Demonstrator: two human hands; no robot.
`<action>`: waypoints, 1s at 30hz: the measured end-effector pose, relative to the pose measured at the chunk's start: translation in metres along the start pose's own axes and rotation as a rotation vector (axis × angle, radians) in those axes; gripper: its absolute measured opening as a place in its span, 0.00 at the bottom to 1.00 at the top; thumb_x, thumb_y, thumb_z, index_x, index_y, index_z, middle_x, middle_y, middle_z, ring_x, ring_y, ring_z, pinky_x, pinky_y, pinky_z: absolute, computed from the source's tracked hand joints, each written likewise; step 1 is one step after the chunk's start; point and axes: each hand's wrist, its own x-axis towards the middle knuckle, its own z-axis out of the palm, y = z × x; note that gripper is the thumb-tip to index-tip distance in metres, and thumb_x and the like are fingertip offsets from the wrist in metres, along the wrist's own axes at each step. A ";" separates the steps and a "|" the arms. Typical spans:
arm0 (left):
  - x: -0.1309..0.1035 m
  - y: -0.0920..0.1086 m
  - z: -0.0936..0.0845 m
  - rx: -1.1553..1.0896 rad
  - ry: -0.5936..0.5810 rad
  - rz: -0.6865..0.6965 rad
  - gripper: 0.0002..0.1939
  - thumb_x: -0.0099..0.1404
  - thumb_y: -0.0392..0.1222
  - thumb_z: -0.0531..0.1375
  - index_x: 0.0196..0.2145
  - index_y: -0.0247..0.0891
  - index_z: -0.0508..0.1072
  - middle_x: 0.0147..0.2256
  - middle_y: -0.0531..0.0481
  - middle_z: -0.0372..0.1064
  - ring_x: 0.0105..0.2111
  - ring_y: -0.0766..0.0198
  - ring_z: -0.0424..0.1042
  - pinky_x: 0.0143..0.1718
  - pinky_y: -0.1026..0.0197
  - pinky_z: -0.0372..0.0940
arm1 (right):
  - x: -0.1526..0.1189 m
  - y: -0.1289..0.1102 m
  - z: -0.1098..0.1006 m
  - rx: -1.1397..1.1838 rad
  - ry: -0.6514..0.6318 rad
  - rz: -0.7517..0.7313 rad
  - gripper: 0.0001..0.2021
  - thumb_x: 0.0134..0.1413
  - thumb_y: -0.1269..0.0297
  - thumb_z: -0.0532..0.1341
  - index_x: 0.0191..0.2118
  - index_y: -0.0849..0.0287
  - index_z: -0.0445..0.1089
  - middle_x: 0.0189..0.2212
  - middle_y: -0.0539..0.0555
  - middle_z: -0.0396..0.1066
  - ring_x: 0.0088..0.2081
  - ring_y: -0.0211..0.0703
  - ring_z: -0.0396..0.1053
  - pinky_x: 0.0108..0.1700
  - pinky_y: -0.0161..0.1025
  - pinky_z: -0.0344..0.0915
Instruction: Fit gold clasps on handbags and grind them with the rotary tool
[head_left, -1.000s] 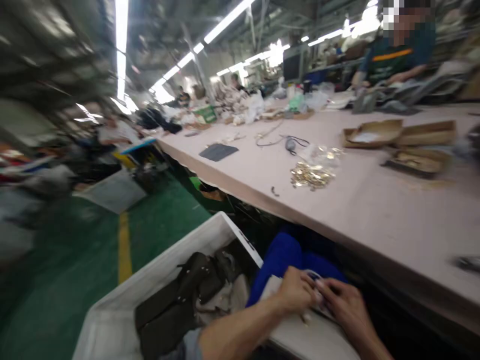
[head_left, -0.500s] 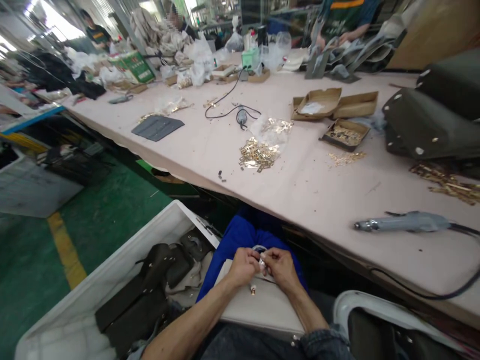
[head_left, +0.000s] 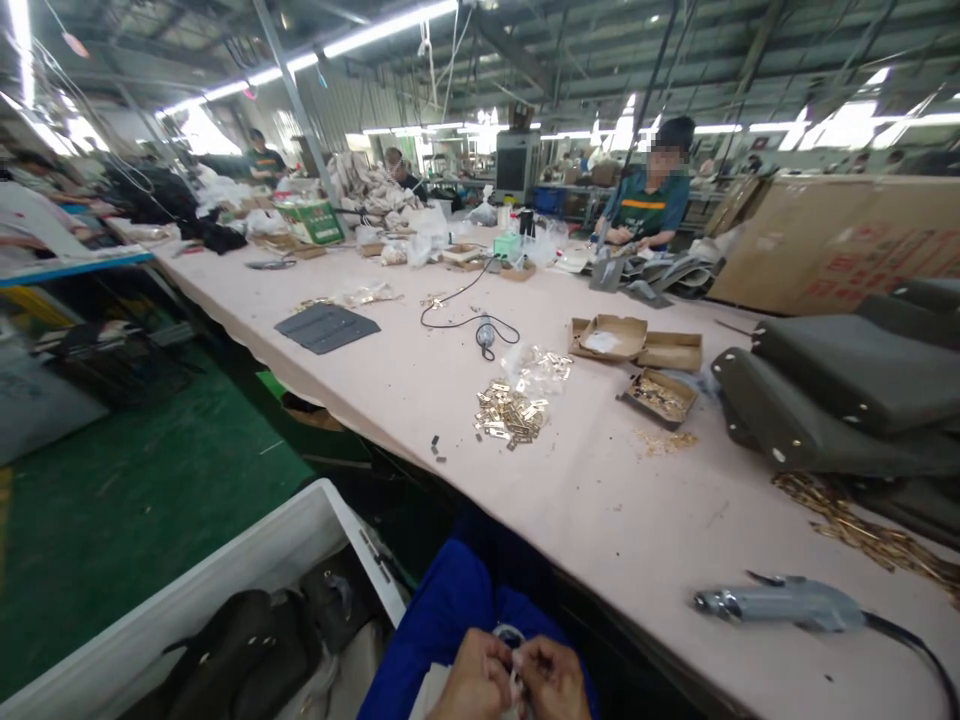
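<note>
Low in the head view, my left hand [head_left: 474,678] and my right hand [head_left: 553,680] meet over my lap. Both are closed in a pinch, thumbs and fingertips almost touching. Between them is a small pale piece, mostly covered by the fingers, so its kind does not show. Under my left hand, part of a beige bag-like piece [head_left: 424,692] lies on my lap; the lower edge of the picture cuts off the rest. A round pale-edged part [head_left: 508,634] shows just beyond the fingertips.
On the table [head_left: 420,400] lie gold metal plates [head_left: 510,412], small cardboard boxes [head_left: 660,398], a corded electric screwdriver [head_left: 780,604] and a dark flat panel [head_left: 328,328]. Dark bags [head_left: 862,380] are stacked at right. A white bin [head_left: 247,555] stands left. A co-worker [head_left: 649,200] works across the table.
My view has tilted upward, so my hands and lap sit lower in the picture and more of the hall shows. Both hands stay pinched together at the small piece.
</note>
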 end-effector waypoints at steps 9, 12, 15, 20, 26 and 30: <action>0.015 -0.010 -0.027 0.106 0.165 0.040 0.13 0.43 0.29 0.62 0.27 0.41 0.65 0.20 0.58 0.65 0.23 0.62 0.67 0.28 0.60 0.58 | 0.002 -0.025 0.014 -0.385 -0.008 -0.153 0.21 0.57 0.44 0.61 0.24 0.55 0.75 0.21 0.56 0.73 0.24 0.49 0.71 0.27 0.38 0.65; 0.016 -0.012 -0.034 0.072 0.113 0.003 0.15 0.43 0.27 0.60 0.29 0.41 0.65 0.20 0.58 0.68 0.23 0.60 0.69 0.27 0.59 0.58 | 0.003 -0.081 0.014 -0.605 0.102 -0.425 0.14 0.61 0.51 0.61 0.29 0.53 0.77 0.25 0.56 0.74 0.27 0.47 0.72 0.31 0.38 0.66; 0.014 -0.006 -0.041 0.029 0.036 -0.041 0.14 0.46 0.29 0.59 0.32 0.41 0.64 0.18 0.58 0.70 0.23 0.57 0.72 0.26 0.59 0.59 | 0.022 -0.154 0.014 -0.627 0.185 -0.657 0.09 0.65 0.59 0.60 0.39 0.53 0.76 0.30 0.54 0.74 0.31 0.45 0.72 0.36 0.38 0.67; 0.008 0.012 -0.055 0.004 -0.047 -0.046 0.14 0.47 0.30 0.61 0.31 0.41 0.65 0.19 0.56 0.73 0.25 0.56 0.74 0.28 0.59 0.60 | 0.106 -0.241 0.008 -0.818 0.346 -0.736 0.08 0.65 0.63 0.57 0.45 0.55 0.73 0.36 0.54 0.73 0.35 0.45 0.69 0.41 0.40 0.66; -0.001 0.024 -0.068 -0.095 -0.042 -0.030 0.13 0.45 0.31 0.60 0.31 0.40 0.66 0.19 0.56 0.73 0.26 0.53 0.76 0.28 0.58 0.63 | 0.187 -0.248 0.007 -1.030 0.293 -0.593 0.16 0.57 0.73 0.59 0.49 0.53 0.73 0.45 0.54 0.74 0.46 0.48 0.69 0.49 0.40 0.63; -0.006 0.033 -0.072 -0.094 -0.049 -0.030 0.13 0.43 0.30 0.59 0.29 0.41 0.66 0.19 0.56 0.73 0.26 0.54 0.76 0.29 0.58 0.62 | 0.202 -0.242 0.007 -1.076 0.284 -0.521 0.13 0.58 0.73 0.60 0.46 0.53 0.75 0.42 0.55 0.73 0.46 0.48 0.68 0.48 0.39 0.61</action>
